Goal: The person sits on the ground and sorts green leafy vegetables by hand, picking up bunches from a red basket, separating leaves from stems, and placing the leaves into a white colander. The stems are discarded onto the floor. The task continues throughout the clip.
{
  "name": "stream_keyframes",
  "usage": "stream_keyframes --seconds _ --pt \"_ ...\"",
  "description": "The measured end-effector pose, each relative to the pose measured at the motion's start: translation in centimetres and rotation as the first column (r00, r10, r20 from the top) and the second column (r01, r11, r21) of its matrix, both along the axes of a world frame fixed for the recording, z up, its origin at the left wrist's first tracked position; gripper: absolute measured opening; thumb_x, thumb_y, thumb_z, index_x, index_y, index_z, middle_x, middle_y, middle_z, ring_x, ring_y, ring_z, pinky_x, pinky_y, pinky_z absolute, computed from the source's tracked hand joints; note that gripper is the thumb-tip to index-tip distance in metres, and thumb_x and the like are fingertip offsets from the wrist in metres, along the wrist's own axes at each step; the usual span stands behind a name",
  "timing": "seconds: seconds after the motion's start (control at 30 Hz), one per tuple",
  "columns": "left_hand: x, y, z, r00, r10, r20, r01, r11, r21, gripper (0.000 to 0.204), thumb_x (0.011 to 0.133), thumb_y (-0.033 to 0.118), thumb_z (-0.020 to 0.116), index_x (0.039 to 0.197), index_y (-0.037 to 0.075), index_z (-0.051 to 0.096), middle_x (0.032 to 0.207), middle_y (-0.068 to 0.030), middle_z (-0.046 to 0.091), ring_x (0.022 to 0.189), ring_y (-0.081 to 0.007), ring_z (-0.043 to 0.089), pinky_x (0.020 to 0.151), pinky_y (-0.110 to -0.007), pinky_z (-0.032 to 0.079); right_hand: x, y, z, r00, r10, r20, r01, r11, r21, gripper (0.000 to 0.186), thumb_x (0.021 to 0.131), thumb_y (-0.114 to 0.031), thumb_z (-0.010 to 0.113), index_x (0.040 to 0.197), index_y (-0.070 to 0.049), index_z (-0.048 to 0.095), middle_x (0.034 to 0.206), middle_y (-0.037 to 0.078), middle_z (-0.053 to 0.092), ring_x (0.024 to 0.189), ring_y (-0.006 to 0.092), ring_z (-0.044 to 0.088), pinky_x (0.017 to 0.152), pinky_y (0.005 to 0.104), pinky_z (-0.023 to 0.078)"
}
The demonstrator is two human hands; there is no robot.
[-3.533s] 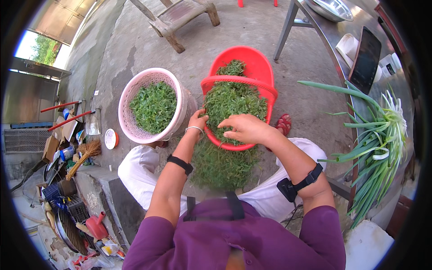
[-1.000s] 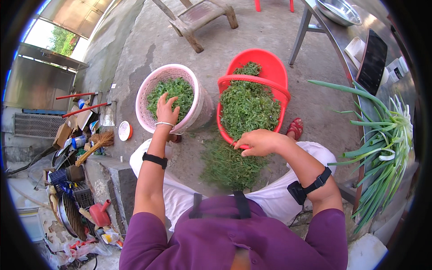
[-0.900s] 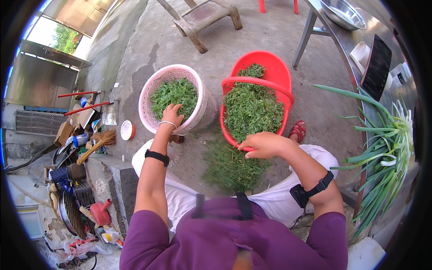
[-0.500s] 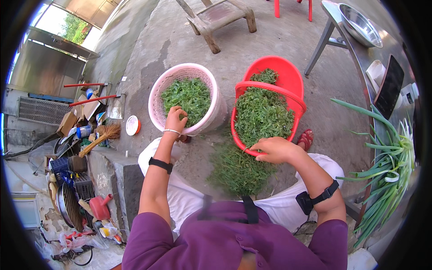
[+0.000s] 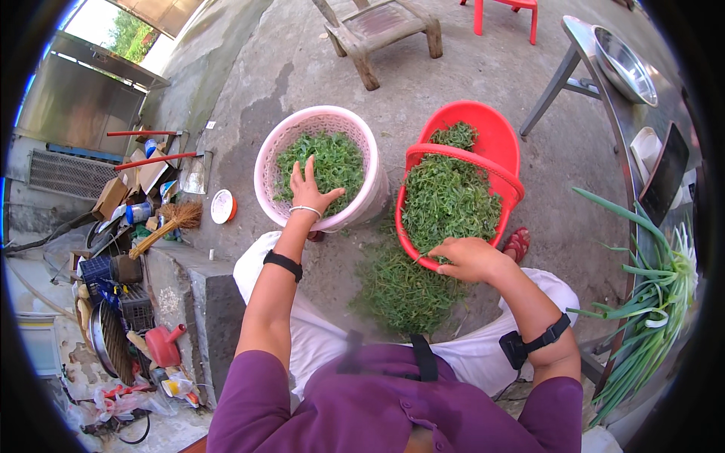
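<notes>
My left hand (image 5: 312, 192) is open, fingers spread, over the leafy greens (image 5: 340, 162) inside a pale pink perforated plastic basket (image 5: 376, 177). It holds nothing. At the near rim of a red plastic basket with an arched handle (image 5: 513, 183), my right hand (image 5: 472, 259) is closed, its fingertips pinching at leafy greens; exactly how much they hold is partly hidden. Cut leafy greens (image 5: 451, 196) fill much of the red basket, with a small clump farther back. On the ground between my legs lies a pile of green stems (image 5: 408, 294), nearer than both baskets.
A wooden chair (image 5: 389, 30) and a red stool (image 5: 513, 9) stand beyond the baskets. At right, a metal table (image 5: 615, 124) bears a steel basin (image 5: 625, 64), a dark tablet (image 5: 664, 174) and green onions (image 5: 657, 302). A broom (image 5: 177, 219) and clutter are at left.
My left hand has gone from curled fingers at the greens to spread fingers above them. My right hand has stayed at the red basket's near rim. The view has shifted slightly.
</notes>
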State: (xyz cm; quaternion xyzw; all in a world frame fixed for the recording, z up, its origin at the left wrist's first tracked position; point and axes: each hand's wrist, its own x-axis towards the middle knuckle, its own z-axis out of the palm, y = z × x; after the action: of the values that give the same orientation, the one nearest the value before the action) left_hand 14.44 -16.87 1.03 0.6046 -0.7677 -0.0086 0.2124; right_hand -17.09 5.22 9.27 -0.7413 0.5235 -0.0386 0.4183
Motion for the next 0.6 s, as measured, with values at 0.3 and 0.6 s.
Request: stream_keyframes --seconds 0.3,0.6 --pt "0.9 -5.3 3.7 0.861 0.014 -0.508 0.157 0.943 0.292 0.030 0.073 0.014 0.076 0.092 0.005 0.055 0.084 -0.0119 0.064 0.078 -0.0223 0.059 0.076 -0.033 0.047 -0.1 -0.1 0.2 0.998 0.025 -0.050 -0.024 0.999 0.026 0.041 0.087 -0.031 0.062 0.123 -0.013 0.060 0.108 0.015 0.062 0.099 0.0350 0.062 0.084 0.0454 0.050" --pt "2.5 -7.3 9.3 0.724 0.072 -0.686 0.277 0.880 0.385 0.029 0.085 0.020 0.071 0.107 0.002 0.064 0.091 -0.0030 0.067 0.081 -0.0104 0.060 0.075 -0.025 0.047 -0.1 -0.2 0.0 0.999 0.007 -0.052 -0.006 1.000 0.013 0.042 0.086 -0.031 0.061 0.124 -0.012 0.060 0.110 0.016 0.062 0.100 0.0353 0.062 0.085 0.0451 0.050"
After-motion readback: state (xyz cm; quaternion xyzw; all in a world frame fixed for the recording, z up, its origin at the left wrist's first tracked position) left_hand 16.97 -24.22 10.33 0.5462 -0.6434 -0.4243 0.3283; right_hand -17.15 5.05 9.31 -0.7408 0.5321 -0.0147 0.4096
